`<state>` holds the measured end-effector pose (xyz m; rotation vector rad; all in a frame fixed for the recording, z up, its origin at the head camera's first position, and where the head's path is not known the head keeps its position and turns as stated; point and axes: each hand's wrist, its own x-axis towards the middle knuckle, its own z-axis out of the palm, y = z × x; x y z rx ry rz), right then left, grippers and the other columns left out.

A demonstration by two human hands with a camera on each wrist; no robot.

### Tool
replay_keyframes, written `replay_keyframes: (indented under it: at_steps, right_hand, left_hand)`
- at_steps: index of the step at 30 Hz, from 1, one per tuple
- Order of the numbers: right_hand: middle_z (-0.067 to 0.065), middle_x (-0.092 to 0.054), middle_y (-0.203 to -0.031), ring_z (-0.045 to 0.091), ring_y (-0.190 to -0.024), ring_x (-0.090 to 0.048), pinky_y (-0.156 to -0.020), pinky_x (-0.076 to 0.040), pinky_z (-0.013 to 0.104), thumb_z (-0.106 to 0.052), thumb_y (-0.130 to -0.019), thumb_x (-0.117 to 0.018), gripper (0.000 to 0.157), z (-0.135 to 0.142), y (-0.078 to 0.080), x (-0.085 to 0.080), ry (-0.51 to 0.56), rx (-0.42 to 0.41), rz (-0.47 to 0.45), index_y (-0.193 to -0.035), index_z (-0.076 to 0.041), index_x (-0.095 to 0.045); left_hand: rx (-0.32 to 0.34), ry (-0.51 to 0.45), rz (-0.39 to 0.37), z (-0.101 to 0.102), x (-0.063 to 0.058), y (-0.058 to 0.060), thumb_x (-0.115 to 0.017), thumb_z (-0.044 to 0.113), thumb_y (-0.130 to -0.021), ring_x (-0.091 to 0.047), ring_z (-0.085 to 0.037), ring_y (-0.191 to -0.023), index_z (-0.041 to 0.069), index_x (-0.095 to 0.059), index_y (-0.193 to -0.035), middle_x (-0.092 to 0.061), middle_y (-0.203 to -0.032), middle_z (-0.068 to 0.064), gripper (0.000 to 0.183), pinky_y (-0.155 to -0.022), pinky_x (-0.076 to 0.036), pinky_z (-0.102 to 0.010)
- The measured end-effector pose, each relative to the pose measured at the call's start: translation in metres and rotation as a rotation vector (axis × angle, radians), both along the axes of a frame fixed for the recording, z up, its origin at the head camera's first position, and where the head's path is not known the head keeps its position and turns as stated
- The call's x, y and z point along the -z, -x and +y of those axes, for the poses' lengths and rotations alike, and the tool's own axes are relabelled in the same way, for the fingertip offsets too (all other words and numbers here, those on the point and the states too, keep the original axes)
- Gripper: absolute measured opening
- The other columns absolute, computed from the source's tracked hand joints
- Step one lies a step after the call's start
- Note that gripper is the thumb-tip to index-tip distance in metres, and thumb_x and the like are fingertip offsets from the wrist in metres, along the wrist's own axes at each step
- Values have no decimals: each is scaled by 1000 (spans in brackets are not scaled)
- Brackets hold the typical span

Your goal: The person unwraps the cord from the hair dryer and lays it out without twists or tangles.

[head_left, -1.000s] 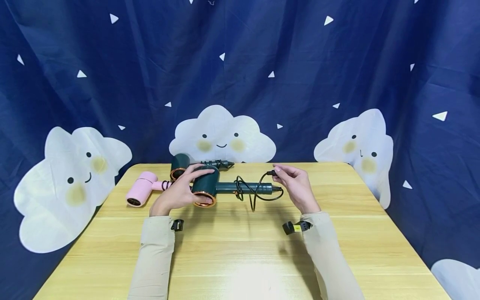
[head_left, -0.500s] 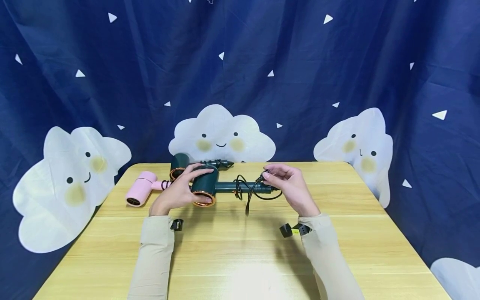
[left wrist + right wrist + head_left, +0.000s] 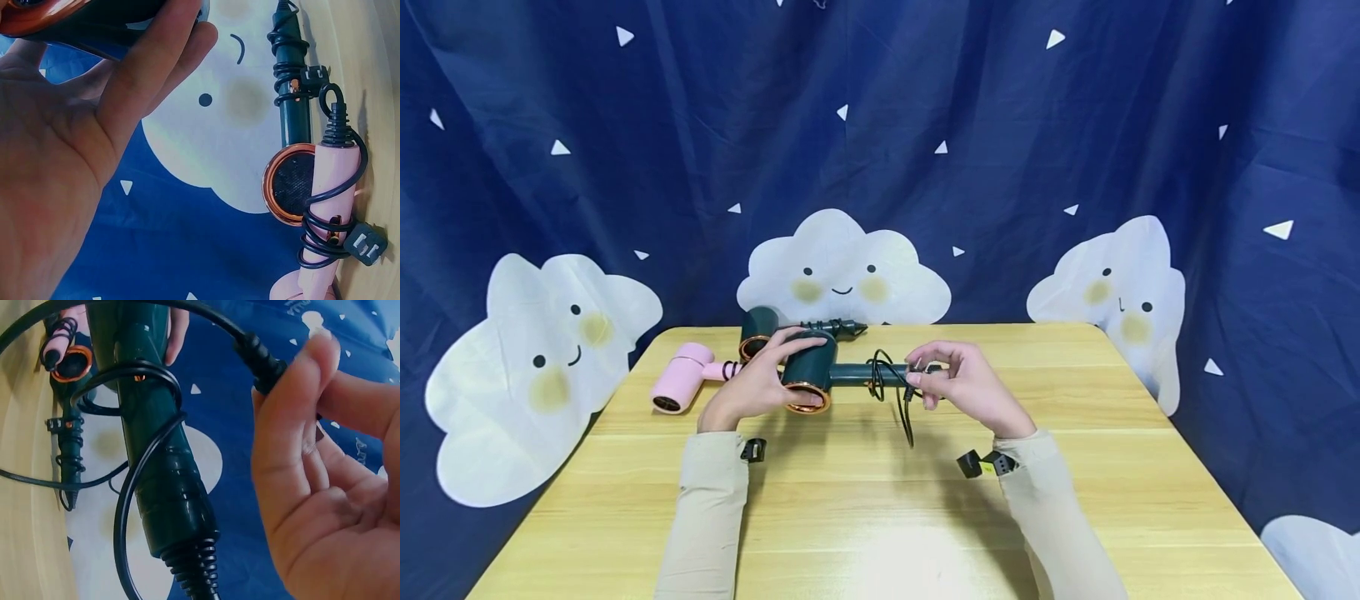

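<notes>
My left hand (image 3: 751, 390) grips the barrel of a dark green hair dryer (image 3: 812, 363) with copper-coloured rims, thumb at the lower rim and fingers over the top. Its handle points right, held over the table. My right hand (image 3: 972, 385) is beside the handle's end and pinches the plug (image 3: 267, 370) of its black cord between thumb and fingers; most of the plug is hidden. Loose turns of the cord (image 3: 175, 394) pass round the handle (image 3: 159, 456), and a loop hangs below it in the head view.
A pink hair dryer (image 3: 683, 378) lies at the left, its cord wound round the handle. Behind it lies a second dark green hair dryer (image 3: 760, 330), also wrapped in its cord. The wooden table (image 3: 850, 500) ends at a blue cloud-print curtain (image 3: 880, 125).
My right hand has moved left and slightly down with the plug, from beyond the handle's end to beside the handle. The cord's hanging loop has shifted. The left hand stays put.
</notes>
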<state>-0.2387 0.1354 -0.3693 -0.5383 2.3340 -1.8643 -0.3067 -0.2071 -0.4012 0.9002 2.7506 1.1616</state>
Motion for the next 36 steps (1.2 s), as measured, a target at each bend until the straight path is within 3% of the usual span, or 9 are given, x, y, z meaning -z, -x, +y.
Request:
replay_keyframes:
  at_steps: [6,9,16,21,28,33,36]
  right_hand:
    - [23,-69,-117,16,-58,-69,-62,-62,38,-7,-93,-75,27,-4,-2,1,-9,-104,-10,-117,3,-69]
    - [28,-70,-116,20,-63,-73,-64,-63,43,-5,-93,-74,24,-6,-1,3,1,-146,-38,-115,4,-69]
    - [26,-72,-108,28,-76,-78,-74,-62,53,-1,-93,-73,21,-11,-1,7,11,-235,-113,-110,9,-68]
    - [26,-73,-101,39,-81,-78,-73,-64,48,-13,-97,-73,20,-14,0,9,-47,-235,-113,-106,5,-71]
    - [22,-75,-101,47,-81,-76,-72,-64,47,-28,-104,-64,35,-17,0,13,-83,-229,-169,-120,2,-71]
    - [20,-77,-98,54,-85,-73,-73,-64,48,-20,-104,-63,25,-16,3,17,-96,-239,-201,-114,1,-73]
    - [17,-78,-97,51,-85,-74,-75,-63,49,-11,-103,-62,22,-15,4,18,-104,-255,-223,-118,2,-71]
  left_hand:
    - [-13,-7,-23,0,-1,-1,-95,33,-73,-42,-46,-141,44,-50,-150,-23,-168,-5,90,-104,-46,-66]
    - [-14,-3,-19,0,-1,-1,-95,34,-73,-43,-46,-140,44,-50,-150,-22,-169,-5,89,-104,-47,-66]
    - [-15,-1,-2,-1,-2,0,-95,35,-73,-42,-48,-140,42,-49,-151,-23,-168,-7,91,-103,-46,-67]
    - [-8,-12,4,-2,-1,0,-96,33,-73,-41,-50,-141,38,-50,-152,-23,-168,-11,92,-104,-44,-71]
    - [-17,-23,4,-3,-1,0,-96,27,-72,-40,-49,-142,37,-51,-151,-24,-168,-10,92,-105,-44,-70]
    - [-28,-22,11,-3,-2,0,-97,25,-71,-40,-49,-142,36,-52,-151,-25,-168,-9,92,-106,-44,-69]
    - [-30,-20,14,-3,-2,0,-97,26,-71,-40,-48,-142,36,-52,-151,-25,-168,-9,92,-106,-43,-69]
